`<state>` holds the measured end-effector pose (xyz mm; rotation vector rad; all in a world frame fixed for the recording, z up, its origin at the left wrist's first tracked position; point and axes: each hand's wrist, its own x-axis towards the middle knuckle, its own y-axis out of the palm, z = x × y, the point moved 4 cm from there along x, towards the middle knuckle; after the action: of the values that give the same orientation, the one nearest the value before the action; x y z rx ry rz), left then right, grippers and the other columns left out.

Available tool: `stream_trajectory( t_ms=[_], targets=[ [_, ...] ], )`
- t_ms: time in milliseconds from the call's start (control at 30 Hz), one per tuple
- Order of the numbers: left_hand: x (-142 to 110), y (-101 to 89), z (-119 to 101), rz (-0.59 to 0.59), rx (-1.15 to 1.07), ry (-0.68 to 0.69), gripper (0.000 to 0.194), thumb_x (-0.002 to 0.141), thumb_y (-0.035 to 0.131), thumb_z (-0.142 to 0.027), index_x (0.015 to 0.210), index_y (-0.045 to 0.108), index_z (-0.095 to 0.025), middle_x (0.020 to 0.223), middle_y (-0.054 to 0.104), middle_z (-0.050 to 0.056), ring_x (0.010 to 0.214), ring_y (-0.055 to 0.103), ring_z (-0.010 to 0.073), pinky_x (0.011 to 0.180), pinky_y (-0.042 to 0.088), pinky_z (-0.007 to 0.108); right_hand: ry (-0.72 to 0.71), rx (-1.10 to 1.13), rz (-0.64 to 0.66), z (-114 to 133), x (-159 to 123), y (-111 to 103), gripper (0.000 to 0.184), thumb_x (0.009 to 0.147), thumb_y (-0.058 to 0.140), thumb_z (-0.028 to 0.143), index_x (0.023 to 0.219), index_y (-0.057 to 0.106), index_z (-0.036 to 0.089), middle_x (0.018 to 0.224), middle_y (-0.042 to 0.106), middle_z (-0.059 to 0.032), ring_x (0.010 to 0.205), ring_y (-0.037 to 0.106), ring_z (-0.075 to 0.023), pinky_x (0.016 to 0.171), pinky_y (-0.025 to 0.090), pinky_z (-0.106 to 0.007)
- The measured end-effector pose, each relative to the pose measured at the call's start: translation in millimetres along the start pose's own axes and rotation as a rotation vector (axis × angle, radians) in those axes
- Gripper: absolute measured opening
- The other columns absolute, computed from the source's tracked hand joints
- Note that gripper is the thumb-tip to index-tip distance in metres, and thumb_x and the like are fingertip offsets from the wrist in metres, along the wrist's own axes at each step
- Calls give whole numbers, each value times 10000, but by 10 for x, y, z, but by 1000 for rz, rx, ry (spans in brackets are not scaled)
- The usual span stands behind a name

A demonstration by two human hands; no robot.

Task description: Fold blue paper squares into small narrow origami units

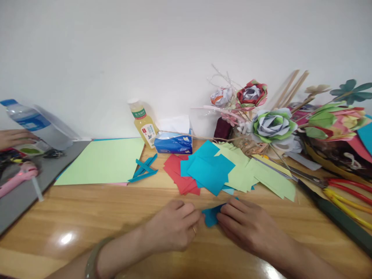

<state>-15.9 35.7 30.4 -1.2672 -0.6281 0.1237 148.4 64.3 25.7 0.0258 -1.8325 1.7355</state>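
Blue paper piece (211,217) sits over the counter (107,211) between the left hand (178,224), whose hold I cannot tell, and the right hand (250,226), which pinches it, so uneven tugging could crease it crookedly.

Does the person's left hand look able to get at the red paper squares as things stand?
Probably yes: the red paper squares lie just beyond the left hand, with bare tabletop between. Blue squares cover part of them, but their left side is exposed.
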Motion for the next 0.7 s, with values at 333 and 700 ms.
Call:
stream_trajectory(
  t_ms=[333, 700],
  targets=[
    [4, -39, 12, 20, 6, 35, 232, 895, 412, -154, 1009, 612, -123, 890, 621, 47, 720, 495, 151, 611, 370, 298, 8, 80, 101, -59, 11, -7, 284, 959, 332, 150, 819, 578, 162, 755, 557, -32, 727, 487, -168, 611, 348, -303],
    [-90, 68, -5, -31, -43, 109, 233, 884, 436, -118, 907, 668, -131, 1072, 659, 79, 1109, 486, 209, 1005, 342, 429, -12, 54, 56, 17, 43, -29, 277, 932, 337, 120, 800, 575, 172, 683, 551, -24, 686, 491, -163, 599, 361, -297]
  ],
)
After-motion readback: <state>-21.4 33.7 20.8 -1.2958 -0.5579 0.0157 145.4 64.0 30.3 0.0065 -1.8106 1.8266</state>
